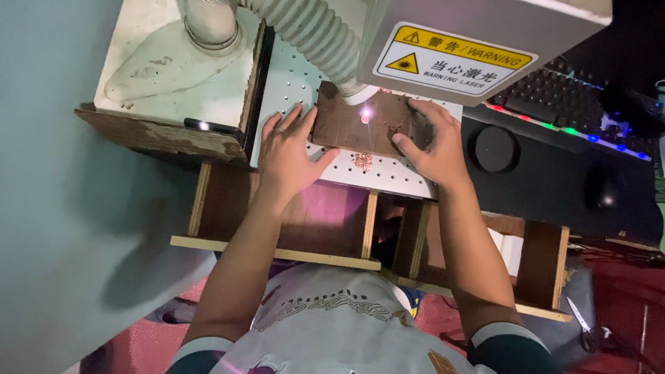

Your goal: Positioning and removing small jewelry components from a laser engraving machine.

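A dark wooden board (360, 125) is held flat on the white perforated plate (291, 76) just above the middle of the frame. It is pressed from both ends, so that it lies steady under the laser head (471, 41) at the upper right. The left hand (287, 156) is laid open against the board's left edge, fingers spread over the plate and thumb along the near edge. The right hand (433, 142) is curled over the right end, fingers on top and thumb on the near side. Neither hand is closed into a fist; the board is braced rather than lifted.

A bright spot (365, 114) is seen on the board between the hands, which are kept to either side of it. A ribbed hose (312, 34) is brought down from the top to end just beside the spot, placed as if to draw off fumes. A small reddish mark (361, 161) lies on the plate just below the board. A backlit keyboard (568, 104) and a round black object (495, 147) are set at the right.
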